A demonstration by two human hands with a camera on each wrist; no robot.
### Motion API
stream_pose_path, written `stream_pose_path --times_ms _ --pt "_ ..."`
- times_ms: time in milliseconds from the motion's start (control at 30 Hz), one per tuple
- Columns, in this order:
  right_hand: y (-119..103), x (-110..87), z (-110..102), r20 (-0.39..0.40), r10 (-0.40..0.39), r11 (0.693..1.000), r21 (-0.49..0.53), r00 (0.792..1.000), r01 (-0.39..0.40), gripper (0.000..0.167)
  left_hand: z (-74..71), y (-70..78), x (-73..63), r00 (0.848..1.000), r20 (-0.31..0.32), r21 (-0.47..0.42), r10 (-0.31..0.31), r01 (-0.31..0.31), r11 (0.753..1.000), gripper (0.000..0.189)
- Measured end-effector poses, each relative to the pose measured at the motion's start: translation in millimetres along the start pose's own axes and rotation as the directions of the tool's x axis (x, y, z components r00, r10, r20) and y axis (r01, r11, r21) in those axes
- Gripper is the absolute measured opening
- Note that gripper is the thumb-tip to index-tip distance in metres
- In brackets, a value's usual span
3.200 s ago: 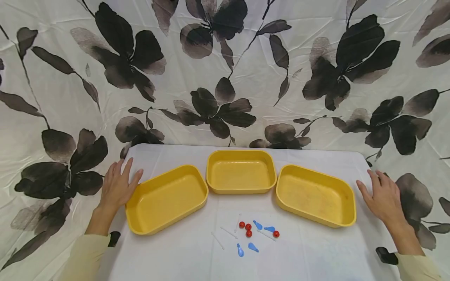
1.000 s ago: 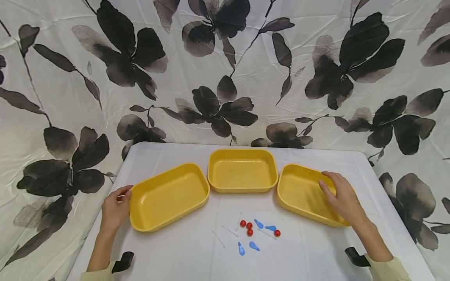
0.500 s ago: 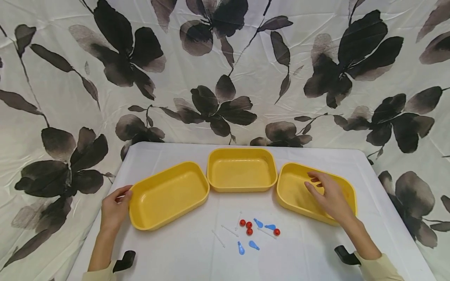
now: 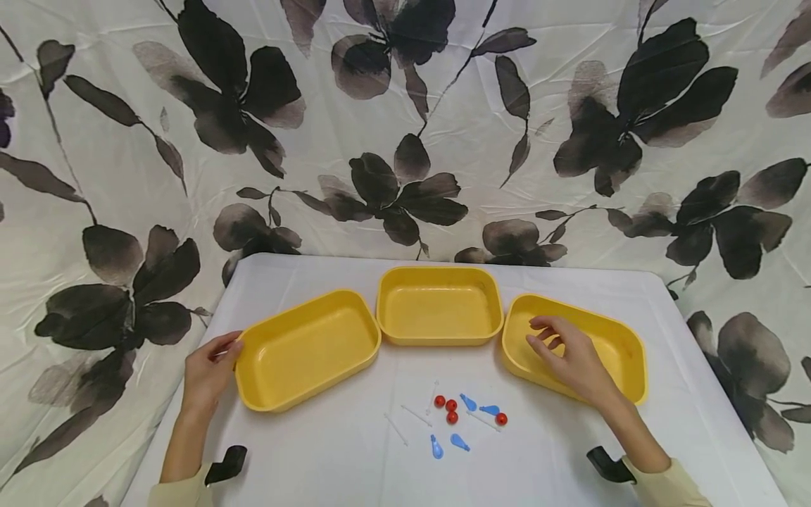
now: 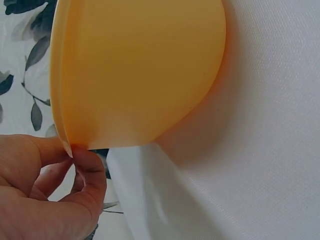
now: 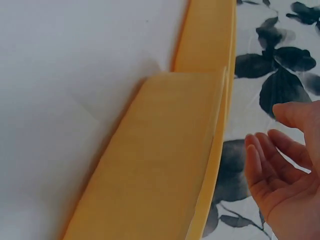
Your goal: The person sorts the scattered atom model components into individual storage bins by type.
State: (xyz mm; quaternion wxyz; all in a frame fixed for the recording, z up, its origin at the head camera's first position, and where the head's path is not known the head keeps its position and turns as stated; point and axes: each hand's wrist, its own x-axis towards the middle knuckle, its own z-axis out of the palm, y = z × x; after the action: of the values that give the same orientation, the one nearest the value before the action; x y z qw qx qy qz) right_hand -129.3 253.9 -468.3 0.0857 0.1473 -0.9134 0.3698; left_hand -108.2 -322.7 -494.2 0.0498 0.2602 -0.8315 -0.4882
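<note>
My left hand (image 4: pixel 205 373) pinches the outer rim of the left yellow tray (image 4: pixel 307 352) between thumb and fingers; the left wrist view shows that rim (image 5: pixel 59 100) in the grip. Over the right yellow tray (image 4: pixel 614 352) hovers my right hand (image 4: pixel 573 359), fingers loosely bent and thumb apart. In the right wrist view, nothing is between the fingers of that right hand (image 6: pixel 285 175), beside the tray's wall (image 6: pixel 155 160). Both trays look bare inside, though the right hand covers part of one.
A third yellow tray (image 4: pixel 440 310) stands between them at the back. In front lie several red balls (image 4: pixel 452 418), several blue teardrop-shaped pieces (image 4: pixel 460 442) and several thin white sticks (image 4: pixel 416 415) on the white tablecloth (image 4: pixel 317 451). A floral cloth (image 4: pixel 405 84) hangs behind.
My left hand has gone from lying spread by the left tray to pinching its rim. My right hand has come from beyond the right tray to above it, moving leftward.
</note>
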Motion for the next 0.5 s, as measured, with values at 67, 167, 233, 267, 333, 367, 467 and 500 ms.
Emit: stream_pose_path --times_ms 67,167,233,267,333,367,467,500 --pt "-4 -0.1 3 0.017 0.011 1.000 0.011 1.000 -0.011 0.031 0.3 0.8 0.5 1.000 -0.004 -0.003 0.000 0.000 1.000 0.042" --pt "-8 0.5 8 0.036 0.007 1.000 0.018 0.999 -0.008 0.031 1.0 2.0 0.4 1.000 -0.011 -0.005 -0.008 0.008 1.000 0.041" --pt "-11 1.1 12 0.042 -0.009 1.000 0.019 0.999 0.008 0.031 1.0 2.3 0.5 1.000 -0.015 -0.007 -0.011 0.011 1.000 0.041" --pt "-12 1.4 13 0.044 -0.019 1.000 0.023 0.999 0.018 0.031 1.2 2.4 0.5 1.000 -0.016 -0.008 -0.014 0.014 1.000 0.040" --pt "-15 1.6 16 0.045 -0.039 0.999 0.029 0.998 0.037 0.029 1.3 2.5 0.4 1.000 -0.019 -0.008 -0.015 0.015 1.000 0.041" --pt "-16 1.6 18 0.046 -0.050 0.998 0.034 0.998 0.048 0.028 1.4 2.6 0.5 1.000 -0.020 -0.007 -0.016 0.016 1.000 0.041" --pt "-20 1.6 22 0.058 -0.072 0.996 0.058 0.996 0.069 0.026 1.7 3.3 0.1 0.999 -0.026 0.000 -0.019 0.019 1.000 0.040" --pt "-21 1.4 24 0.063 -0.081 0.995 0.067 0.995 0.077 0.026 1.9 3.6 0.0 0.999 -0.027 0.001 -0.023 0.023 1.000 0.040"
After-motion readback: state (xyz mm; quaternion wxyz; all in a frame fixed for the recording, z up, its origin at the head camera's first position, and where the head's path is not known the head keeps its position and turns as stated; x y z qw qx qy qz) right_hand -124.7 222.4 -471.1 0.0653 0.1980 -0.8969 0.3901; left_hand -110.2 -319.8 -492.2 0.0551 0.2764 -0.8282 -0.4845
